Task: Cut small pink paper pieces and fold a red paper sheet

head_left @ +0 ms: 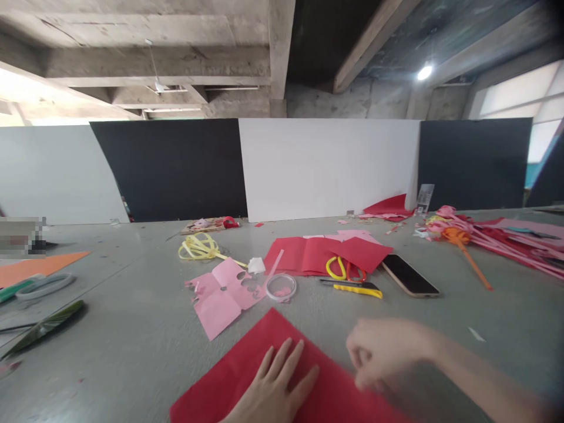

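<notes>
A large red paper sheet (pixel 229 376) lies on the grey table in front of me, one corner pointing away. My left hand (pixel 277 382) rests flat on it, fingers spread. Over the sheet's right edge is my right hand (pixel 379 352), curled and blurred by motion; whether anything is between its fingers is too blurred to tell. Beyond the sheet lie a pink paper with cut holes (pixel 224 311), a roll of clear tape (pixel 281 288) and a yellow cutter (pixel 358 290).
Red folded papers (pixel 291 255) lie farther back, with yellow-handled scissors (pixel 336 268) partly under them. A phone (pixel 409 276) is right of them. Pink strips (pixel 497 241) and an orange paper flower (pixel 457 236) lie far right. Green scissors (pixel 17 289) are left. Panels (pixel 330 170) stand behind.
</notes>
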Demonstrator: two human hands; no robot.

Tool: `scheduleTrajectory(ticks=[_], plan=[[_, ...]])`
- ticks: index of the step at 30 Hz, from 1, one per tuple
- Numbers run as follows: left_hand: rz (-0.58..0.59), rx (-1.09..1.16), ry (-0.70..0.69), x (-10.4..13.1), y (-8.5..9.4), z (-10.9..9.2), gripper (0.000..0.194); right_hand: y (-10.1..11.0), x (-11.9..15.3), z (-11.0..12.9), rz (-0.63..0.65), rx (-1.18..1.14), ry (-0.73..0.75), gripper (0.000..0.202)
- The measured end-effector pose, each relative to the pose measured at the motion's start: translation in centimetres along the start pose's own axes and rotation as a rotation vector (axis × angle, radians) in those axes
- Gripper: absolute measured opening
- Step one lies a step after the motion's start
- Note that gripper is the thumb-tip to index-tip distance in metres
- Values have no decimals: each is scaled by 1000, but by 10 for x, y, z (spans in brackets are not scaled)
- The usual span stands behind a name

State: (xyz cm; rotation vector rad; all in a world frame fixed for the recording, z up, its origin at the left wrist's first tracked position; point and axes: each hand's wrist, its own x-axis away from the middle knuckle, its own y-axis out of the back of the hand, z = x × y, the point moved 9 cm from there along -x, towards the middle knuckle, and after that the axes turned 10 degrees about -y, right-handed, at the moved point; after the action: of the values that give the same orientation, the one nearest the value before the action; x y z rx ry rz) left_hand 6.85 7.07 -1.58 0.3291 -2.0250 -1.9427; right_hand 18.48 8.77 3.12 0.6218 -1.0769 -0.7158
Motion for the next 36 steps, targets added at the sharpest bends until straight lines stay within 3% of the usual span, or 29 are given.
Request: scheduleTrajectory(ticks=[2, 4, 8, 13, 22, 29, 36], plan=[[-26, -96, -118, -3, 4, -12, 55, 14, -3, 8, -207, -65, 45, 11], [-84, -170, -236, -4, 7, -25, 59, 23, -7, 14, -415, -92, 84, 21], [-185, -177, -347, -4, 1, -36, 64, 13, -20, 27, -595, -92, 216, 37], [-256, 11, -275, -6, -3, -27, 71, 1, -25, 35, -675, 26, 282, 21], [-161, 231, -275, -5, 2, -25, 61, 10, -30, 23, -764, -25, 253, 14], [-156, 239, -298, -3, -1, -23, 64, 14, -37, 8, -760, -138, 232, 18], [-122, 127, -429, 6, 24, -37, 54, 20, -43, -5, -722, -223, 184, 19]])
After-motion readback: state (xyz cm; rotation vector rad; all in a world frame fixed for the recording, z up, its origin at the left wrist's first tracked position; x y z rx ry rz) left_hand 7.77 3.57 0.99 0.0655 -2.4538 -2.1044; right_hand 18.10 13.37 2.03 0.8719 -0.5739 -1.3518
